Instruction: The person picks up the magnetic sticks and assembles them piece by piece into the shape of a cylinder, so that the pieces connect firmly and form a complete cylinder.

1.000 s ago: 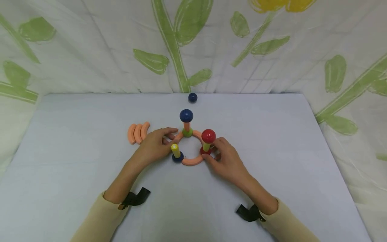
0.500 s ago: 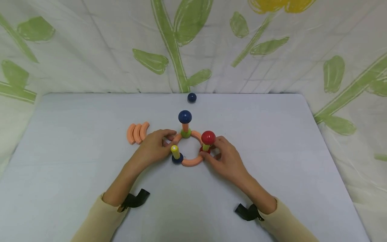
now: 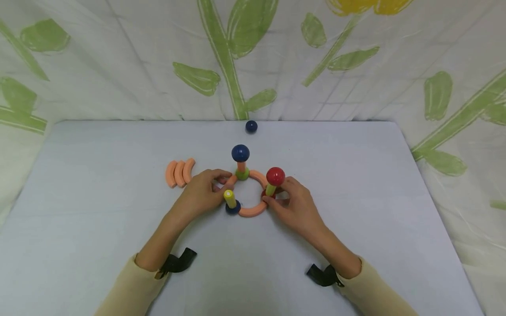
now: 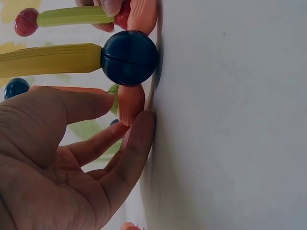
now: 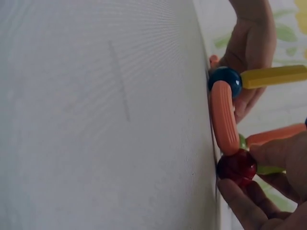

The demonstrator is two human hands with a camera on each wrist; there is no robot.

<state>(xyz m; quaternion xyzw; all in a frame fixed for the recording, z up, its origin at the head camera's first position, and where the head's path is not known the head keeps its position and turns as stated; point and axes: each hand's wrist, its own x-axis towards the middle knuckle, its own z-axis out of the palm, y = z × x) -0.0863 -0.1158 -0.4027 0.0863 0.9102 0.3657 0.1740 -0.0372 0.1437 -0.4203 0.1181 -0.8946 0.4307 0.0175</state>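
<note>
A ring of orange curved rods (image 3: 251, 212) lies on the table, joined by a green ball (image 3: 242, 174), a dark blue ball (image 4: 129, 58) and a red ball (image 5: 237, 167). From each joint a straight rod rises: an orange one with a blue ball (image 3: 240, 153) on top, a yellow-green one with a red top ball (image 3: 275, 176), and a bare-ended yellow rod (image 3: 229, 199). My left hand (image 3: 202, 191) pinches the ring's left curved rod (image 4: 131, 104) between thumb and fingers. At the right, my right hand (image 3: 295, 204) grips the red joint ball; the yellow-green rod there leans slightly right.
Three loose orange curved rods (image 3: 180, 174) lie side by side left of the ring. A loose dark blue ball (image 3: 251, 127) sits near the table's back edge. Behind the table (image 3: 356, 175) hangs a white cloth (image 3: 138, 57) with painted plants.
The red-topped rod has tipped a little to the right under my right hand. My left hand has stayed almost in place on the ring.
</note>
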